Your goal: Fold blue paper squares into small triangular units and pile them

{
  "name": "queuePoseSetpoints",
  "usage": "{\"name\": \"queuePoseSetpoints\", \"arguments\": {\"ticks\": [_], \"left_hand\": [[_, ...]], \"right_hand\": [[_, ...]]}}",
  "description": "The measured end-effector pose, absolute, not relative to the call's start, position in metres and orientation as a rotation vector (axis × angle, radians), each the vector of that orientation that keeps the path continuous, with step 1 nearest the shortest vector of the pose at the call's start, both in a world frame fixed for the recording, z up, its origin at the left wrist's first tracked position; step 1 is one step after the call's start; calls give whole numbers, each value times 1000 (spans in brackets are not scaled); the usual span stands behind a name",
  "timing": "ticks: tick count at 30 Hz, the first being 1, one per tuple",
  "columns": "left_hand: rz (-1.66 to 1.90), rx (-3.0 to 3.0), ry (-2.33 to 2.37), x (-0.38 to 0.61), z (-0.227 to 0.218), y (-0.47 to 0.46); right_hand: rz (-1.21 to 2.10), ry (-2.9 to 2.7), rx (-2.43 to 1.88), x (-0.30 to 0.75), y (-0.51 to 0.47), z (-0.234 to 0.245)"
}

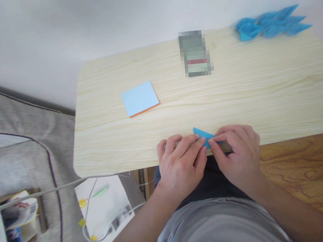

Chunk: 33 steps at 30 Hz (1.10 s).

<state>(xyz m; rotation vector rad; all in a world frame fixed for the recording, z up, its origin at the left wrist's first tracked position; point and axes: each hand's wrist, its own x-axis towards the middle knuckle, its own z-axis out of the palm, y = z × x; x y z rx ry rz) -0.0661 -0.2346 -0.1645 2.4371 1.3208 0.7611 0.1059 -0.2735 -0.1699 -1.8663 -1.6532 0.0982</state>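
A small folded piece of blue paper (203, 134) lies at the front edge of the table, between my two hands. My left hand (182, 160) presses its fingertips and thumb onto the paper's left and lower side. On the other side, my right hand (236, 148) pinches the paper's right end between thumb and index finger. Parts of the paper are hidden under the fingers. Farther back to the left lies a stack of paper sheets (140, 98), light blue on top with an orange edge below.
The wood-grain table (118, 140) meets a white wall at the back. Several folded blue paper pieces (271, 23) sit at the far right. A pixelated dark object (196, 54) lies near the back middle. Below left, a power strip (119, 219) rests on a white box (100, 201).
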Motion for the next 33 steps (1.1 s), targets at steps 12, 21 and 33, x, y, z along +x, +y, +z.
{"name": "queuePoseSetpoints", "arguments": {"ticks": [12, 21, 33], "left_hand": [[806, 2443, 1335, -64, -167, -237], [788, 2488, 1321, -66, -167, -239], [746, 2455, 1331, -66, -164, -242]], "right_hand": [[73, -1615, -1902, 101, -275, -170], [61, -1584, -1910, 98, -275, -174], [33, -1566, -1890, 98, -275, -179]]}}
